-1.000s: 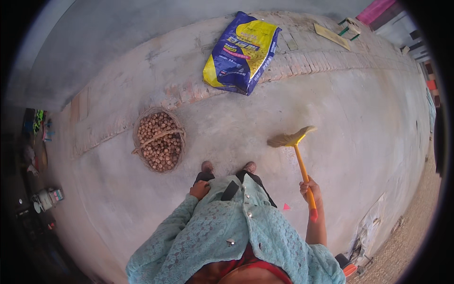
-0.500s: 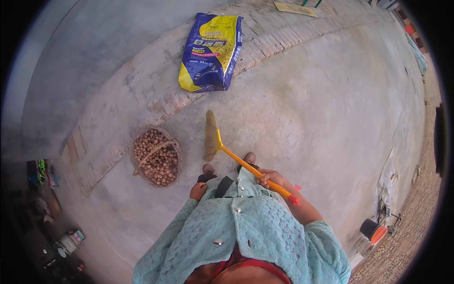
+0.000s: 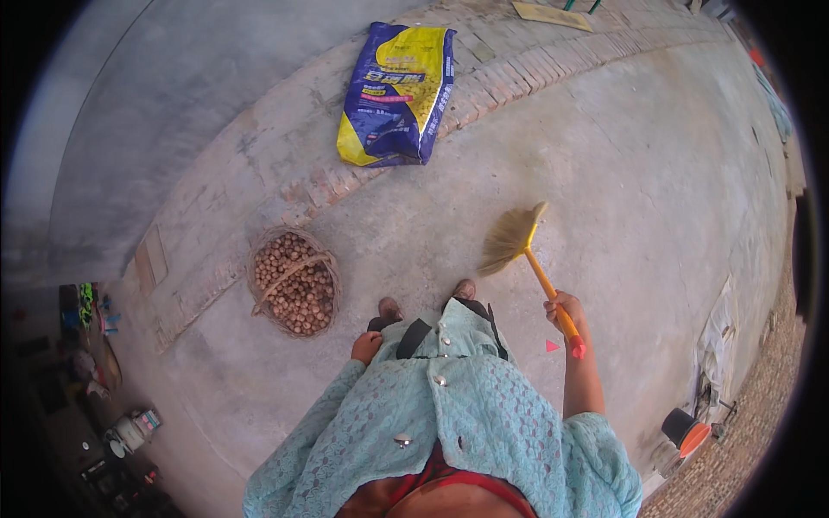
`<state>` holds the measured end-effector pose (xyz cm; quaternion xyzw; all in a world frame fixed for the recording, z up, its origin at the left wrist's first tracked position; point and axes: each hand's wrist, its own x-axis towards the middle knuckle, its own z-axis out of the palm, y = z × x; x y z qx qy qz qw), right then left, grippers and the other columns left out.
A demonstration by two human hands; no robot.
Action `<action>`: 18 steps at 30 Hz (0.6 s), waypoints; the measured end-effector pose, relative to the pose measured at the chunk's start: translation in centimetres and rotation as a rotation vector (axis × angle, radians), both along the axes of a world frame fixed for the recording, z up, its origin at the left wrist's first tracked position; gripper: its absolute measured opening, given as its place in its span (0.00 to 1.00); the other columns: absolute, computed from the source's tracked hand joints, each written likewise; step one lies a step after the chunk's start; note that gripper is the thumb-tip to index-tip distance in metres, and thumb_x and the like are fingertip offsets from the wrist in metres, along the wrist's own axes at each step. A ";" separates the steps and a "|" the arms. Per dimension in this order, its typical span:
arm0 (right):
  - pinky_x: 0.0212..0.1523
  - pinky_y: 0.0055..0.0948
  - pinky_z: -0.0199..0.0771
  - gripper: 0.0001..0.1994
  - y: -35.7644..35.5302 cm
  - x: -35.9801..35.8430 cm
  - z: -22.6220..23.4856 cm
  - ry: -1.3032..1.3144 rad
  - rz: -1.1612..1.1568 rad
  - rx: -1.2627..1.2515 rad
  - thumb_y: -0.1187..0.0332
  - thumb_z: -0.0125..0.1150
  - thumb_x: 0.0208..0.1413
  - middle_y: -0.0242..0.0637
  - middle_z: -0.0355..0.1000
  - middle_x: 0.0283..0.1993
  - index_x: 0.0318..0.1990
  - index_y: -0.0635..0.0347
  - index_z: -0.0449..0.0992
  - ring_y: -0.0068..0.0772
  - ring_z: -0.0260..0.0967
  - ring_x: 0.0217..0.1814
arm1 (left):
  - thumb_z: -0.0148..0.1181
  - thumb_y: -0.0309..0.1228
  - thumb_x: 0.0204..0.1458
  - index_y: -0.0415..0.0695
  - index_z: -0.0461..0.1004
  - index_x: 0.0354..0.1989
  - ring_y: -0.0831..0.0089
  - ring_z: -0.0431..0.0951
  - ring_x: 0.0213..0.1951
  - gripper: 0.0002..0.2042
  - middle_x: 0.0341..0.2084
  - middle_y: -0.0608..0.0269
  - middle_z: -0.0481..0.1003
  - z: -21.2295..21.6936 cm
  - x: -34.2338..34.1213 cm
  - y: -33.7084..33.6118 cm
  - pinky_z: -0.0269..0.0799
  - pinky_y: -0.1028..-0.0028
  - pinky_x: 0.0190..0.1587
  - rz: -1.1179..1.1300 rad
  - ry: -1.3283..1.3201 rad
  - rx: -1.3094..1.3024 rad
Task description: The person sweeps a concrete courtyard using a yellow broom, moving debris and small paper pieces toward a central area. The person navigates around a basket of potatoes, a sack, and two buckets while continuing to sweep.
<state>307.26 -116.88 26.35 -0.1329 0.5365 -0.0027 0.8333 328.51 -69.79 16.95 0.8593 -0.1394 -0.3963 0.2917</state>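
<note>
broom, grey floor, brick strip, wall

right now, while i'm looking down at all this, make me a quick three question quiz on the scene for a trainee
1. Which hand holds the broom?

2. True or false: the basket stands to the left of the shoes.

3. The bag is mostly which colours?
A. red and white
B. blue and yellow
C. green and black

Key:
1. The right hand, with its fingers closed around the handle.
2. True.
3. B.
</note>
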 end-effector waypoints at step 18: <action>0.21 0.14 0.64 0.13 -1.4 19.1 -8.5 -0.597 -0.155 0.247 0.81 0.44 0.46 0.48 0.59 0.33 0.41 0.72 0.54 0.22 0.57 0.23 | 0.48 0.34 0.43 0.44 0.72 0.33 0.59 0.68 0.39 0.12 0.33 0.54 0.70 2.8 -4.9 0.0 0.63 0.67 0.43 0.169 -0.016 0.063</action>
